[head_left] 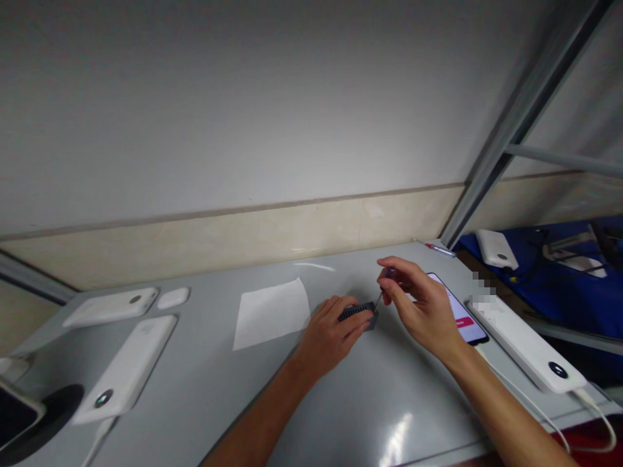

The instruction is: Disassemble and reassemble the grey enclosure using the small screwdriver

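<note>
My left hand [329, 332] presses a small dark ribbed block [359, 312] down on the grey table [204, 383], fingers curled over it. My right hand [422, 303] pinches a small screwdriver [382, 290] by its purple top, with the thin shaft slanting down to the right end of the block. Both hands are near the middle of the table, just right of a white sheet of paper [271, 312].
A phone with a lit screen [462, 316] lies right of my right hand, beside a long white power bank [528, 347] with cables. Two white power banks [127, 368] and a small white case [172, 298] lie at the left. A red-tipped pen [438, 248] rests by the wall.
</note>
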Demonstrator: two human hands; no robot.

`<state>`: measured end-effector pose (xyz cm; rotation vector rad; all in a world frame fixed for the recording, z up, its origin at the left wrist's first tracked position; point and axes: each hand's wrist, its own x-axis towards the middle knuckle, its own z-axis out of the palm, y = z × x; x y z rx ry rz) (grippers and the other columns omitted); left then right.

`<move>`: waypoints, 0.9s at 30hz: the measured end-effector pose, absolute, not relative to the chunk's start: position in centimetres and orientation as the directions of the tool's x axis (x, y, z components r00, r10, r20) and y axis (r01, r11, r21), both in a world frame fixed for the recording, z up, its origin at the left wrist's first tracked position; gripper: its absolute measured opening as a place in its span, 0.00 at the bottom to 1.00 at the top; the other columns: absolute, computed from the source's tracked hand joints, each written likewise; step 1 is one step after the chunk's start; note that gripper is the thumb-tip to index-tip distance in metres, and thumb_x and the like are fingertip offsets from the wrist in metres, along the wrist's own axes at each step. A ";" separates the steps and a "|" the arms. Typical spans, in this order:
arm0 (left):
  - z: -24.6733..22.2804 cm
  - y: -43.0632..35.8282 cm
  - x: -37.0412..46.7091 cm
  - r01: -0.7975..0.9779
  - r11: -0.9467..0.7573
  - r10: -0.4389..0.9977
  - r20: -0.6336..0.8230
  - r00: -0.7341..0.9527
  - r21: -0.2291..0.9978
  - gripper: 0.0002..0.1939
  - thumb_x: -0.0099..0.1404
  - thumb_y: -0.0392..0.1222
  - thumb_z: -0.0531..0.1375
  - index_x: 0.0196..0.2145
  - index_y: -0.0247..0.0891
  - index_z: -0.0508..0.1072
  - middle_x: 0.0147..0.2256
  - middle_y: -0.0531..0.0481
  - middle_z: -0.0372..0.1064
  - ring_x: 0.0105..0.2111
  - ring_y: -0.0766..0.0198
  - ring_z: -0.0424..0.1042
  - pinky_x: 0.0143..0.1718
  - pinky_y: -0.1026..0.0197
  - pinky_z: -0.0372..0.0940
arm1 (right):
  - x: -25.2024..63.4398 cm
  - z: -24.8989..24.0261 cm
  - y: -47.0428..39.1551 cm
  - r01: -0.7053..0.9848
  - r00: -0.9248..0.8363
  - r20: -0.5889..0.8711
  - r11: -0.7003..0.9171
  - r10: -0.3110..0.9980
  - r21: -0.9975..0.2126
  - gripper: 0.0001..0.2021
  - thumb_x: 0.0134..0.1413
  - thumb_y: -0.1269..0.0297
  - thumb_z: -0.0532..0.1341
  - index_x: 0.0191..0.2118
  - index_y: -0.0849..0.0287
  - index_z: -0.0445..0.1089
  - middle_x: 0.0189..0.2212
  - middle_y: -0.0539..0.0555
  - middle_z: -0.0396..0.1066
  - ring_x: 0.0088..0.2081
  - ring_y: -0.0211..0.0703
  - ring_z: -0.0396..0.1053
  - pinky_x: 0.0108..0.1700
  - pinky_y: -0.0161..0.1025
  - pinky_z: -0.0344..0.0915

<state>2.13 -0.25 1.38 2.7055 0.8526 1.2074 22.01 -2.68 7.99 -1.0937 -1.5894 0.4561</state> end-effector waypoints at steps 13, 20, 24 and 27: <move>1.2 -0.2 2.2 0.451 -0.839 0.532 0.639 0.556 0.305 0.09 0.75 0.41 0.59 0.49 0.42 0.78 0.44 0.45 0.74 0.43 0.59 0.73 0.48 0.54 0.72 | 22.2 8.3 -2.5 0.383 0.113 0.544 0.469 0.831 -0.796 0.12 0.64 0.59 0.65 0.51 0.54 0.73 0.29 0.48 0.72 0.26 0.38 0.74 0.29 0.35 0.74; 1.6 -0.4 2.1 0.464 -0.842 0.520 0.646 0.559 0.275 0.09 0.74 0.39 0.59 0.48 0.42 0.78 0.43 0.45 0.73 0.42 0.59 0.73 0.47 0.55 0.72 | 22.8 8.4 -2.3 0.355 0.158 0.576 0.498 0.802 -0.791 0.12 0.65 0.61 0.64 0.53 0.53 0.71 0.30 0.47 0.72 0.27 0.37 0.74 0.31 0.36 0.74; 1.5 -0.4 2.1 0.471 -0.841 0.518 0.642 0.565 0.265 0.09 0.75 0.39 0.59 0.48 0.42 0.77 0.43 0.45 0.73 0.41 0.59 0.72 0.46 0.55 0.71 | 23.0 8.4 -2.1 0.345 0.170 0.576 0.500 0.800 -0.795 0.12 0.66 0.61 0.64 0.53 0.53 0.71 0.30 0.47 0.71 0.26 0.37 0.74 0.31 0.37 0.73; 1.5 -0.3 2.0 0.474 -0.843 0.515 0.635 0.576 0.254 0.09 0.75 0.38 0.58 0.49 0.41 0.77 0.43 0.45 0.72 0.41 0.60 0.71 0.45 0.55 0.71 | 23.0 8.3 -2.0 0.314 0.162 0.545 0.480 0.823 -0.819 0.13 0.66 0.60 0.64 0.53 0.53 0.71 0.30 0.47 0.71 0.26 0.38 0.74 0.31 0.37 0.73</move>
